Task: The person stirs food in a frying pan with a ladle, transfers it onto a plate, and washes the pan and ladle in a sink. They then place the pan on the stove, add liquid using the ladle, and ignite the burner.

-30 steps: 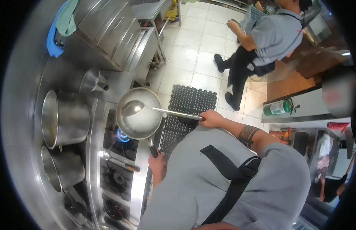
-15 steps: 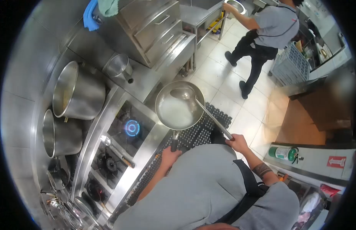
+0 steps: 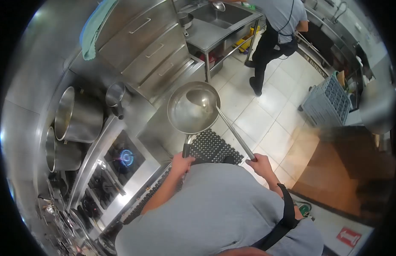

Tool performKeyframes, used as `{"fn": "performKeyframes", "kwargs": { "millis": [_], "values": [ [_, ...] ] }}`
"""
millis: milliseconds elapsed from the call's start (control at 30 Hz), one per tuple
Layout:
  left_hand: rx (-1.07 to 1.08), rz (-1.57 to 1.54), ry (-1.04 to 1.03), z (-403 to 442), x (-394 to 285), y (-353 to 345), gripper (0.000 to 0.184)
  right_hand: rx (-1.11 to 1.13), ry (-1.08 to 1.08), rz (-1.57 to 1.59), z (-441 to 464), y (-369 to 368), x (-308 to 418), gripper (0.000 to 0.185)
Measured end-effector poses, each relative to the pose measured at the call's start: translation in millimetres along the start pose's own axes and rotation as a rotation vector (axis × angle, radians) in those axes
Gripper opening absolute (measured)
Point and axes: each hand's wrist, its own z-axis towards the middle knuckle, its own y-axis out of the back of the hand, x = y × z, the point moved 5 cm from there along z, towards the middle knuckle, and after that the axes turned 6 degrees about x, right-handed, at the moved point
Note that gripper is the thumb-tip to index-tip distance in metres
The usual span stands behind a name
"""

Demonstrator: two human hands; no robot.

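Note:
In the head view my left hand (image 3: 182,164) is closed around the black handle of a metal frying pan (image 3: 179,115). The pan is held level, off the stove, above the dark rubber mat and tiled floor. My right hand (image 3: 262,164) grips the long handle of a steel ladle (image 3: 237,135). Its bowl lies inside the pan, toward the far rim. A shiny, clear-looking layer shows in the pan; I cannot tell what it is. Left of my left hand, a blue flame burns on a stove burner (image 3: 126,157) with nothing on it.
Large stock pots (image 3: 85,117) stand behind the stove, beside a smaller steel pot (image 3: 117,94). Steel drawers (image 3: 153,51) are ahead, then a sink table (image 3: 211,40). A co-worker (image 3: 279,25) stands near it. A grey crate (image 3: 328,102) and brown counter (image 3: 330,170) are to the right.
My body and view have turned right, taking the pan and ladle farther from the lit burner. White haze in the pan has mostly cleared. The co-worker has moved toward the sink.

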Motion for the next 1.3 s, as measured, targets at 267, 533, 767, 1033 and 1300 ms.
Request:
{"fn": "performKeyframes", "kwargs": {
  "millis": [267, 533, 767, 1033, 1300],
  "values": [
    [-0.038, -0.042, -0.023, 71.1, -94.9, -66.8, 0.019, 0.065, -0.007, 0.227, 117.9, 125.7, 35.2, 0.036],
    [-0.037, -0.028, -0.017, 171.7, -167.4, -101.3, 0.019, 0.156, -0.049, 0.218, 269.4, 227.9, 82.1, 0.035],
    [-0.099, -0.08, -0.064, 234.9, -254.0, -124.7, 0.022, 0.239, 0.031, 0.301, 395.2, 315.6, 138.2, 0.029],
    [-0.296, -0.23, -0.002, 311.2, -348.7, -195.9, 0.019, 0.456, 0.35, 0.316, 612.0, 398.7, 235.6, 0.013],
    [-0.56, -0.292, 0.024, 376.6, -440.5, -249.5, 0.025, 0.406, 0.474, 0.084, 788.9, 436.5, 279.6, 0.014]
  ]
}}
